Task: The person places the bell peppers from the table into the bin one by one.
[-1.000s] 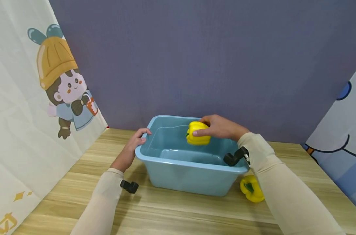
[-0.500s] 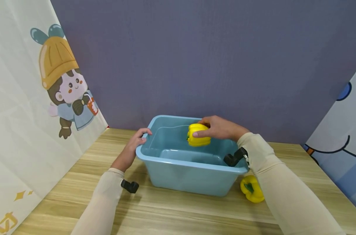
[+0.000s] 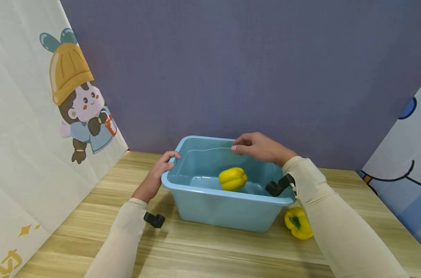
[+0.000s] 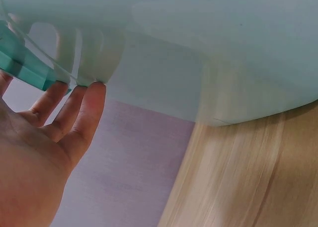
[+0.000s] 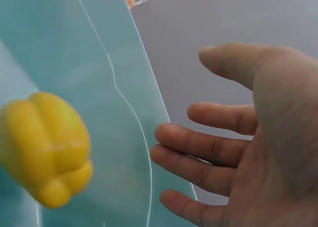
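Observation:
A light blue plastic tub (image 3: 224,210) stands on the wooden table. My left hand (image 3: 159,172) grips its left rim; in the left wrist view the fingertips (image 4: 94,95) meet the rim from outside. Over the tub's back right side is my right hand (image 3: 260,147), fingers spread and holding nothing. Below it, inside the tub, a yellow bell pepper (image 3: 232,179) shows apart from the fingers. The right wrist view has this pepper (image 5: 47,147) to the left of the loose fingers, its lobed bottom end toward the camera.
Another yellow bell pepper (image 3: 298,223), with a green stem, lies on the table (image 3: 203,251) at the tub's right front, partly behind the right sleeve. A grey-purple panel (image 3: 231,69) rises close behind the tub. Printed sheets with cartoon figures hang at both sides.
The right hand has let go of the pepper, which has dropped lower into the tub. Its fingers have opened and risen slightly. The left hand stays on the rim.

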{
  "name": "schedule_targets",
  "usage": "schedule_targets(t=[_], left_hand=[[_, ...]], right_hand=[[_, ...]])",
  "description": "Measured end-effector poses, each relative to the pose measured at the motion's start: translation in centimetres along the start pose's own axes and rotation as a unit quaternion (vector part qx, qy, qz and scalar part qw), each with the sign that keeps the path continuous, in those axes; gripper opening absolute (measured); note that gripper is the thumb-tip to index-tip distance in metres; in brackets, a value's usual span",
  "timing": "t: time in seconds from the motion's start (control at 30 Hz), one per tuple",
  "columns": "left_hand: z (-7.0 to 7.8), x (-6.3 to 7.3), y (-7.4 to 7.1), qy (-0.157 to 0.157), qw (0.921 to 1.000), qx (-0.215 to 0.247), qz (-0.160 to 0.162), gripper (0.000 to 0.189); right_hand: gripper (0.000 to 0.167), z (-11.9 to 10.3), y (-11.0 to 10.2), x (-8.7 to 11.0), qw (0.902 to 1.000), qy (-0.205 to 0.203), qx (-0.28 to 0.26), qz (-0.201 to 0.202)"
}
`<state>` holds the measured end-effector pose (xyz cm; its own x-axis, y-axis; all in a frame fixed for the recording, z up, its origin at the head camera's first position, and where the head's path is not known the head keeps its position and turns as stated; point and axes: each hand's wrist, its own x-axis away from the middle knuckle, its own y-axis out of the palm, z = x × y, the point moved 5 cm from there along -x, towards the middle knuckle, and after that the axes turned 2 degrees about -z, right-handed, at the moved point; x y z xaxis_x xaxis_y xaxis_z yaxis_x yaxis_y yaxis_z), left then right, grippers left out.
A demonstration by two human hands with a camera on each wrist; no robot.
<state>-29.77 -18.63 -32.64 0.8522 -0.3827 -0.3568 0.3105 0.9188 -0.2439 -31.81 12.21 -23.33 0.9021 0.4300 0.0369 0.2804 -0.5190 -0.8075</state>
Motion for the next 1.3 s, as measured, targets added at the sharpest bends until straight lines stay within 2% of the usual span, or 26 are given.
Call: schedule_targets(t=[0.47, 0.63, 0.8, 0.97, 1.3], left_hand=[[-0.4, -1.1, 0.9, -0.007, 0.9998, -0.007, 0.020, 0.037], [-0.5, -1.6, 1.2, -0.005, 0.9995, -0.011, 0.030, 0.037], [-0.6, -2.1, 1.5, -0.004, 0.9990, -0.021, 0.038, 0.037], [-0.4, -0.9, 0.8, 0.001, 0.9995, -0.019, 0.025, 0.037], [-0.3, 1.2, -0.4, 0.003, 0.9998, -0.013, -0.013, 0.038]], right_hand=[[0.048, 1.4, -2.1, -0.4, 0.9999, -0.009, -0.009, -0.007], [0.049, 1.9, -3.4, -0.3, 0.9997, -0.020, -0.010, -0.002], [0.046, 2.8, -4.7, -0.2, 0.9979, -0.048, -0.040, 0.017], [0.044, 2.1, -4.1, 1.7, 0.9964, -0.057, -0.044, 0.043], [0.048, 1.1, -2.3, 5.7, 0.9958, -0.021, -0.049, 0.075]])
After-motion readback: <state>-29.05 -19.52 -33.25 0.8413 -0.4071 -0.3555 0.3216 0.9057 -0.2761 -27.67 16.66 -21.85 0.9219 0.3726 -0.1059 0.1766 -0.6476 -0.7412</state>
